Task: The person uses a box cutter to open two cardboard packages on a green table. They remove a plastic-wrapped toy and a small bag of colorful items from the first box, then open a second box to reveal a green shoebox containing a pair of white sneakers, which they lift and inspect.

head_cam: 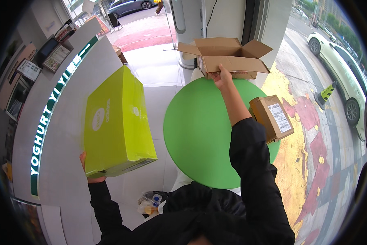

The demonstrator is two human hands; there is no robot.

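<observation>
My left hand [93,171] grips the lower end of a lime-green cardboard box [107,122], which is held up to the left of a round green table [198,128]. Most of the left fingers are hidden by the box. At the far edge of the table, my right hand [221,77] holds the near flap of an open brown cardboard box [238,64], thumb on top of the flap. The other flaps of this box stand spread outwards, and its inside is mostly hidden. A smaller brown carton [267,118] with a white label sits at the table's right edge.
A white counter [70,122] with a lit sign strip runs along the left. Plastic rubbish with a bottle [152,203] lies low beside my lap. Behind the open box stand a wall and a white column [188,30]. A window is on the right, and a doorway lies beyond.
</observation>
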